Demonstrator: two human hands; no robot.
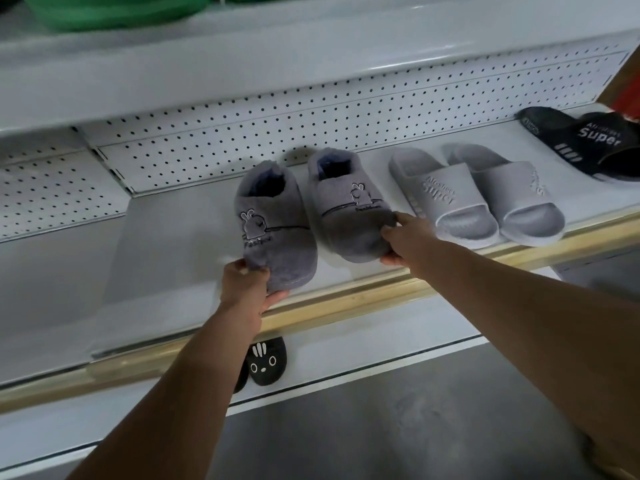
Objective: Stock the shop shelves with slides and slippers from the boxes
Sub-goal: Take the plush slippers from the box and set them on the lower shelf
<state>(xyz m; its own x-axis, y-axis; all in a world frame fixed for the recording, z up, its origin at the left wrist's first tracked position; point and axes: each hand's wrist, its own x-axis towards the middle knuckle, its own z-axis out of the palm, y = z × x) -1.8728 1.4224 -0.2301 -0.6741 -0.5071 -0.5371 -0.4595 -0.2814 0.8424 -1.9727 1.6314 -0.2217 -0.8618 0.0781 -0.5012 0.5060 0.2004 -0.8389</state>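
White shelf (194, 237) carries grey slippers (277, 233), each hand (244, 284) gripping one.

bare shelf (166, 258) left of grey slippers (277, 233), grey slides (478, 199) crowd the right

Black slide (588, 143): cut by right frame edge. Green item (114, 10), upper left: top cropped. Black animal-face slipper (266, 362): partly behind left forearm.
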